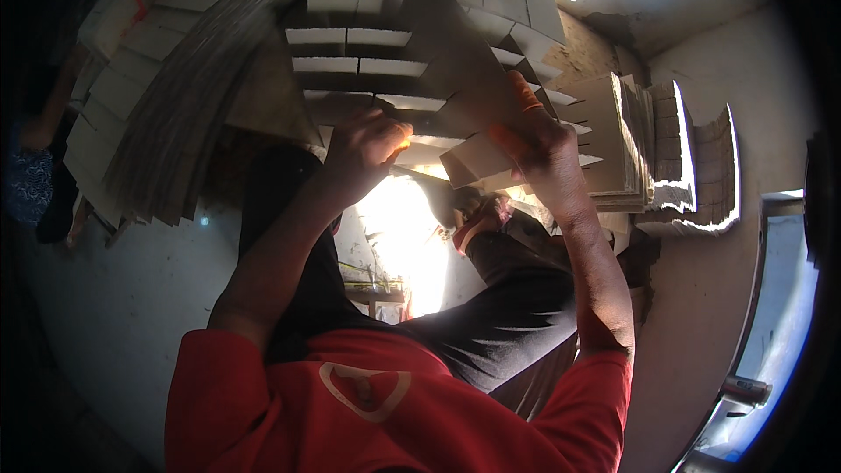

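In front of me stands a cardboard divider grid (378, 64), its pale strips set in rows with slots. My right hand (539, 144) is closed on a grey-brown cardboard sheet (451, 39), which slants up across the grid's right half. Orange covers wrap some fingers of that hand. To the left, my left hand (368, 144) has its fingers curled together at the near edge of the grid, with an orange cover on a fingertip. What those fingers pinch, if anything, is hidden.
Left of the grid leans a thick fanned stack of cardboard sheets (197, 79). More cardboard stacks (626, 144) stand at the right by the wall. My knees are below the grid, over a sunlit floor patch (403, 228). Another person's patterned clothing (31, 180) shows at far left.
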Motion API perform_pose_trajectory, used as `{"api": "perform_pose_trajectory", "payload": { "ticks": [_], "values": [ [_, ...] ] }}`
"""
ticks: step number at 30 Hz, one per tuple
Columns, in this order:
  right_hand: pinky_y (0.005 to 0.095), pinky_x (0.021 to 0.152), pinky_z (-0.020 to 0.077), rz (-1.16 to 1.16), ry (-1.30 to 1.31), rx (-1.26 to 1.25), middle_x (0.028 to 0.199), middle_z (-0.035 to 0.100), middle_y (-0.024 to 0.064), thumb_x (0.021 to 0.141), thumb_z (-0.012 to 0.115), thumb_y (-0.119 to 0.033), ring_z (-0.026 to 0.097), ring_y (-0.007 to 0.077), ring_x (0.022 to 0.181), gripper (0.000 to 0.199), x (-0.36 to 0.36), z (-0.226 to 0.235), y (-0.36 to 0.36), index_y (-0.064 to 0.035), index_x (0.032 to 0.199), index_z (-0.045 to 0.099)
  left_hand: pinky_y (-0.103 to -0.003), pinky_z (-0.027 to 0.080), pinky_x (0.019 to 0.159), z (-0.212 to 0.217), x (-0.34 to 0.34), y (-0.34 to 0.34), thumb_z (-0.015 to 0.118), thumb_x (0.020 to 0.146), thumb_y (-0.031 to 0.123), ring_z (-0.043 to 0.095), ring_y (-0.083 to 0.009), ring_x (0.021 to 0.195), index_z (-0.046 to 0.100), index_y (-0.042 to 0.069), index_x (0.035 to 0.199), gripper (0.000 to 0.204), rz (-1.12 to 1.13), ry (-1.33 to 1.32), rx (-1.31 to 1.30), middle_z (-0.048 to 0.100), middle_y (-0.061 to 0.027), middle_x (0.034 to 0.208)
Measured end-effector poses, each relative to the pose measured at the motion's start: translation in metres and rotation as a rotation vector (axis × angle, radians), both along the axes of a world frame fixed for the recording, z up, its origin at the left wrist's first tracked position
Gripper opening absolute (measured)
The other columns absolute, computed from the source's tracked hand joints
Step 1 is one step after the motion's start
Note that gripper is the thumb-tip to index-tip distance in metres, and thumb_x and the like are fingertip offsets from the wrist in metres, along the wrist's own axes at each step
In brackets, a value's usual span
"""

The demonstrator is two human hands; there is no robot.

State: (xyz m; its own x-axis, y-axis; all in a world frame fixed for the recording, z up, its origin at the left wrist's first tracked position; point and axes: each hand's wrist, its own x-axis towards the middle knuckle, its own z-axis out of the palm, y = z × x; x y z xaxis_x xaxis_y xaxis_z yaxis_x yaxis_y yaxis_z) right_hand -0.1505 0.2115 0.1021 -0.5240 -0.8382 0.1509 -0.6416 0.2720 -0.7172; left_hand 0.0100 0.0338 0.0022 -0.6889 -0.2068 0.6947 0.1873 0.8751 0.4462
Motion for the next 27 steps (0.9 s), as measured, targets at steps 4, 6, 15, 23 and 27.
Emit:
{"api": "perform_pose_trajectory", "payload": {
  "ticks": [4,6,15,23,27],
  "values": [
    [0.0275,0.053,0.0489,0.089,0.128,0.034,0.077,0.065,0.0098,0.086,0.063,-0.007,0.054,0.01,0.057,0.067,0.002,-0.017,-0.007,-0.0092,0.145,0.033,-0.035,0.052,0.063,0.0,0.001,-0.001,0.073,0.061,-0.006,0.062,-0.0265,0.071,0.066,0.001,0.087,0.027,0.024,0.001,-0.008,0.066,-0.0109,0.08],
    [0.0332,0.055,0.0507,0.132,0.264,0.154,0.076,0.064,0.0158,0.088,0.061,-0.012,0.059,0.0188,0.058,0.067,0.005,-0.029,-0.01,-0.0087,0.146,0.029,-0.035,0.052,0.063,0.0,0.0,-0.001,0.073,0.062,-0.006,0.062,-0.0264,0.071,0.066,0.0,0.086,0.026,0.031,0.008,-0.005,0.066,-0.011,0.08],
    [0.0385,0.059,0.0526,0.154,0.483,0.291,0.079,0.065,0.0172,0.091,0.057,-0.021,0.066,0.0322,0.07,0.049,0.012,-0.033,-0.009,-0.0056,0.135,0.042,-0.034,0.052,0.064,-0.003,0.001,-0.003,0.074,0.066,-0.003,0.063,-0.0252,0.073,0.067,-0.002,0.089,0.024,0.051,-0.031,-0.015,0.068,-0.0114,0.084],
    [0.0414,0.078,0.0488,-0.789,1.032,0.383,0.097,0.058,0.0151,0.088,0.063,-0.025,0.057,0.0333,0.097,0.037,-0.158,-0.064,0.112,-0.0051,0.118,0.054,-0.036,0.052,0.076,0.024,0.012,0.006,0.078,0.067,0.003,0.063,-0.0292,0.088,0.066,-0.004,0.099,0.035,0.055,-0.05,0.02,0.067,-0.0151,0.095],
    [0.0422,0.076,0.0487,-0.818,1.037,0.685,0.098,0.058,0.0143,0.079,0.073,-0.025,0.057,0.0341,0.096,0.037,-0.175,-0.085,0.136,-0.005,0.104,0.056,-0.036,0.051,0.081,0.023,0.016,-0.002,0.079,0.067,0.003,0.062,-0.029,0.092,0.067,-0.003,0.1,0.036,0.112,-0.064,0.021,0.067,-0.015,0.097]
  ]
}}
